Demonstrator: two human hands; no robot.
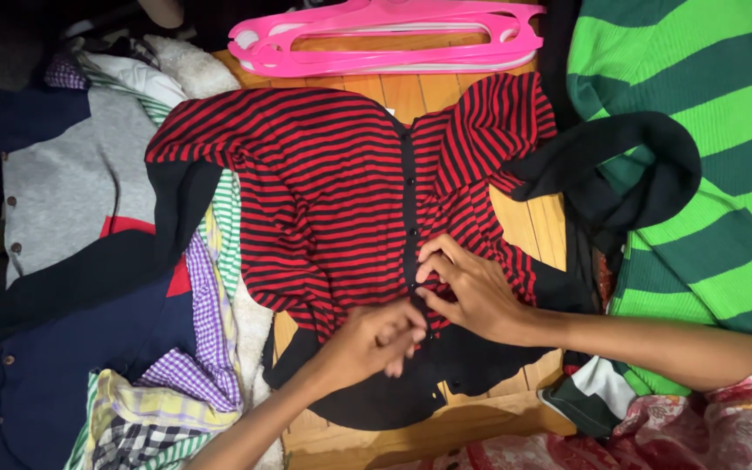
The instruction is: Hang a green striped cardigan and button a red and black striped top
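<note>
Red-and-black striped knit cardigan (332,200) lies flat on the wooden floor (533,222). Left hand (367,339) and right hand (472,292) pinch its black button strip near the hem. Soft, floppy stuff, best held by edges. Pink plastic hangers (385,35) sit beyond.

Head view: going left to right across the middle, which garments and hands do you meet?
Grey buttoned garment → purple checked cloth → left hand → black button band of the red-and-black striped cardigan → right hand → green striped sweater.
</note>
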